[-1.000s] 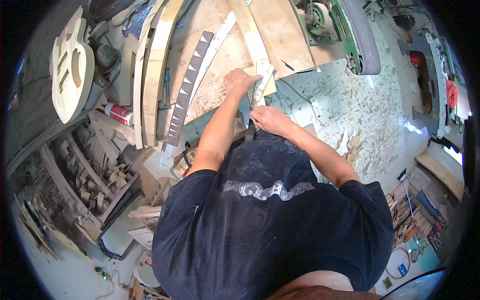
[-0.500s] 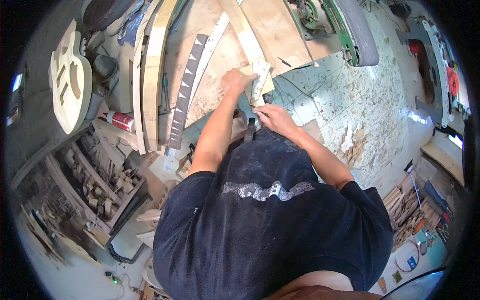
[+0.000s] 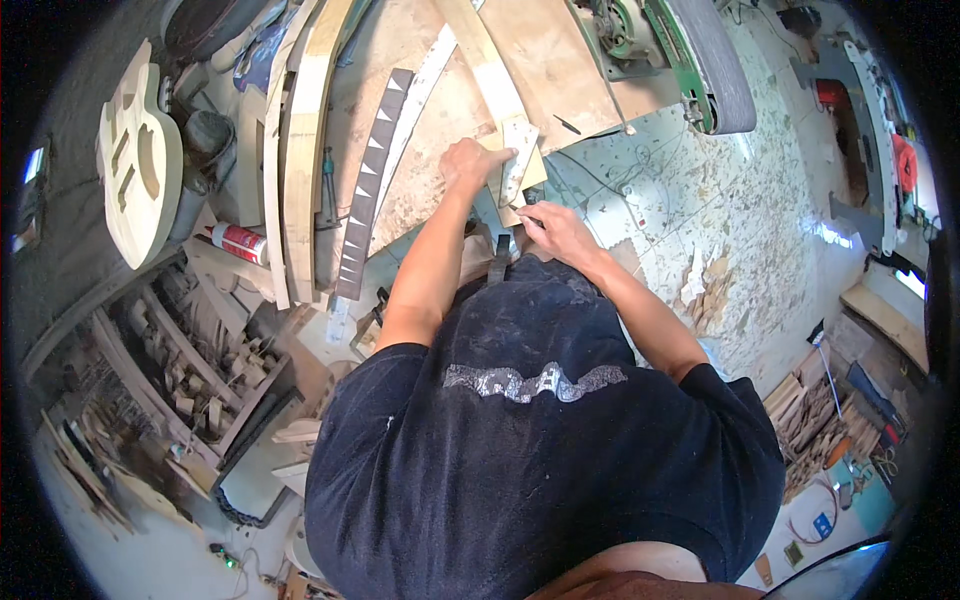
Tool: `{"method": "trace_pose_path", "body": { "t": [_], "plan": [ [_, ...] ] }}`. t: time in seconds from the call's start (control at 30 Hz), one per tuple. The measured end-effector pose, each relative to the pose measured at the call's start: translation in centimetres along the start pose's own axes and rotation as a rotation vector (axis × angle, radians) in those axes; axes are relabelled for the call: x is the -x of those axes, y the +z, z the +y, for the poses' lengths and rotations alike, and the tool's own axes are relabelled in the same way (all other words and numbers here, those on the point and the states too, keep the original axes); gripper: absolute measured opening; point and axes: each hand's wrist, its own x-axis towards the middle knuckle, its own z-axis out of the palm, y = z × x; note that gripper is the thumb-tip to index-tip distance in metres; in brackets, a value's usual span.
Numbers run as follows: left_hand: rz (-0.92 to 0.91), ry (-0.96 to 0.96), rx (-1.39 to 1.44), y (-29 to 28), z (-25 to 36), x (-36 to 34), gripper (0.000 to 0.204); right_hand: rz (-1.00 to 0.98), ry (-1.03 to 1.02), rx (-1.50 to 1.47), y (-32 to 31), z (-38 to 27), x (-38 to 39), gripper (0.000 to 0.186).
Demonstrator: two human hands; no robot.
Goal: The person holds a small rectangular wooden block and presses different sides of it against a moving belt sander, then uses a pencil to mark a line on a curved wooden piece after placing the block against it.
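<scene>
A long pale wooden neck blank (image 3: 478,62) runs down across the bench to its near edge. On its wider near end lies a flat whitish template (image 3: 517,150) with small dark spots. My left hand (image 3: 470,165) is closed over the left side of that end, with its thumb stretched over the template, holding it against the wood. My right hand (image 3: 562,236) pinches a thin pencil (image 3: 516,208), its tip at the template's near end. The fingers under the wood are hidden.
A plywood benchtop (image 3: 560,70) carries a dark fretboard with pale triangles (image 3: 368,190) and curved wooden strips (image 3: 308,130). A guitar body (image 3: 145,170) and a red and white bottle (image 3: 238,242) are at left. A green belt sander (image 3: 690,60) stands at the far right.
My right hand has shifted slightly right, and the pencil tip has moved slightly up and right along the template's near end. My left hand stays in place.
</scene>
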Motion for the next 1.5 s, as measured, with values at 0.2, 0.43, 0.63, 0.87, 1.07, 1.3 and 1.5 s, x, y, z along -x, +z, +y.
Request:
{"method": "trace_pose_path", "body": {
  "t": [0.2,0.43,0.63,0.87,1.07,1.3,1.5],
  "plan": [
    [0.006,0.012,-0.001,-0.7,0.1,0.7,0.083,-0.015,0.061,-0.038,0.2,-1.0,-2.8,0.018],
    [0.032,0.021,0.022,-0.4,0.0,0.7,0.082,-0.165,-0.183,0.162,1.0,-2.0,-3.8,0.012],
    [0.081,0.042,-0.012,0.3,0.0,-0.1,0.087,-0.280,-0.244,0.418,2.6,-2.9,-2.4,0.010],
    [0.077,0.041,-0.002,0.6,-0.5,-0.3,0.087,-0.276,-0.221,0.443,3.7,-3.4,-1.4,0.009],
    [0.053,0.024,-0.016,-0.2,0.0,0.3,0.084,-0.160,-0.193,0.382,4.1,-3.3,-0.9,0.012],
    [0.150,0.028,-0.260,2.5,-1.9,-3.4,0.091,0.008,-0.140,0.393,1.5,-3.2,-0.2,0.014],
    [0.150,0.058,-0.165,0.9,0.3,-0.4,0.091,0.464,0.192,0.188,-1.3,-0.4,2.1,0.021]
  ]
}}
